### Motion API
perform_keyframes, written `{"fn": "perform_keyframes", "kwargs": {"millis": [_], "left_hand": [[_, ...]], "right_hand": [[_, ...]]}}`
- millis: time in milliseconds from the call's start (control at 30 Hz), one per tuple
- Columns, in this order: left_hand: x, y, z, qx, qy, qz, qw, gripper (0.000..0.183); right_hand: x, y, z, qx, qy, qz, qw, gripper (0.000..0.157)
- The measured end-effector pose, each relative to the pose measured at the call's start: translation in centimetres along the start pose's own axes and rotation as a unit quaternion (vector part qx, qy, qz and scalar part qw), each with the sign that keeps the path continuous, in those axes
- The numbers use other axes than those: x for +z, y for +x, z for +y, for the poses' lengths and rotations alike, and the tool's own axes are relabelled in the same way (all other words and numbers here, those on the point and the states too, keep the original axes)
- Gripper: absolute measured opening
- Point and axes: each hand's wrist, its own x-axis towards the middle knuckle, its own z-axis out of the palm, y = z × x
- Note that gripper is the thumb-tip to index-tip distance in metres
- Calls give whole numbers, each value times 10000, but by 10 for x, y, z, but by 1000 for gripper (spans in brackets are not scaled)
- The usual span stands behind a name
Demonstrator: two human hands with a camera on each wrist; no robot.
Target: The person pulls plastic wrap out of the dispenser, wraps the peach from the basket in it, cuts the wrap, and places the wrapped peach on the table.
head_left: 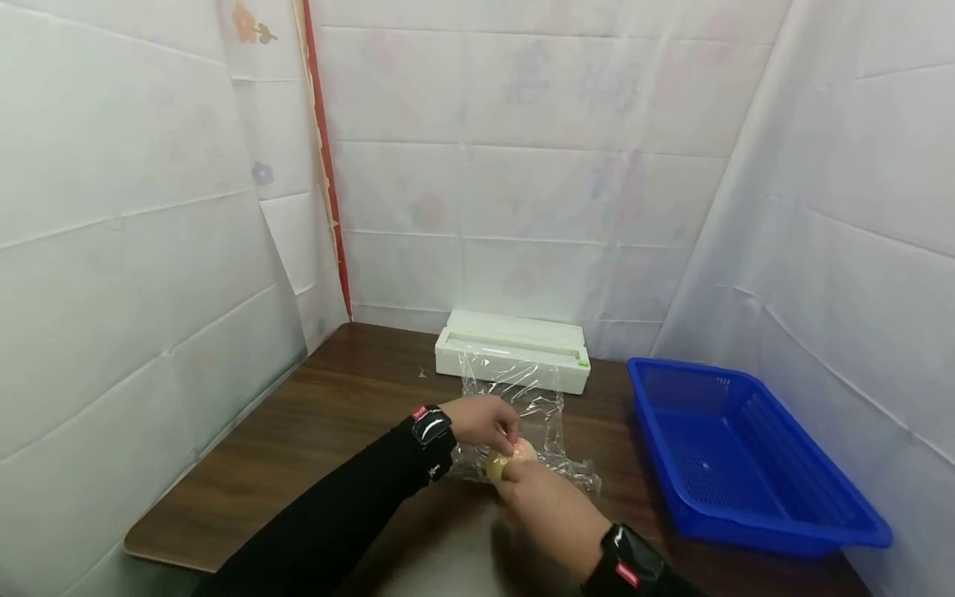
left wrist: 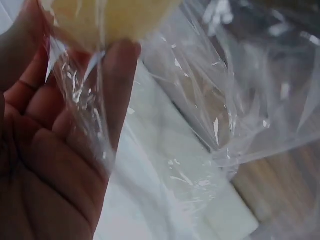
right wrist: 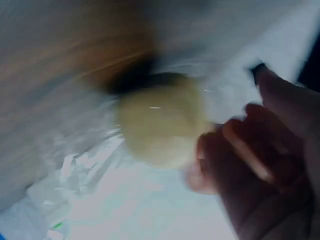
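A round, pale-yellow fruit [head_left: 496, 467] with a pinkish patch lies on clear plastic film [head_left: 548, 414] between both hands; its exact kind is unclear. My left hand [head_left: 481, 420] is at its far side, pinching film near the top of the fruit. In the left wrist view, film runs across the fingers [left wrist: 117, 85], which touch the fruit [left wrist: 107, 22]. My right hand [head_left: 552, 506] is at the near right side. In the blurred right wrist view, its curled fingers [right wrist: 215, 155] touch the fruit's edge [right wrist: 160, 125] while the thumb stands apart; any grip is unclear.
Behind the hands stands a long white foam box [head_left: 511, 352], the film's far end overlapping its front. A blue plastic basket [head_left: 753, 531] stands at the right on the brown wooden table [head_left: 246, 473]. White sheets [head_left: 537, 166] enclose the back and sides.
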Motion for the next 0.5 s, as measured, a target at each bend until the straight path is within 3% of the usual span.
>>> {"fn": "perform_keyframes", "kwargs": {"millis": [100, 300, 400, 500], "left_hand": [[-6, 7, -9, -25, -294, -172, 9994, 17], [5, 7, -24, -63, -815, -298, 9962, 23], [5, 8, -29, -6, -863, -201, 9961, 23], [0, 6, -26, 121, -403, 132, 9990, 18]], "right_hand": [[15, 11, 7, 424, -631, -275, 9967, 33], [40, 14, 12, 917, -366, 46, 9951, 48], [48, 16, 17, 997, -326, -17, 9945, 49], [53, 19, 24, 1157, -217, 121, 9930, 45]]}}
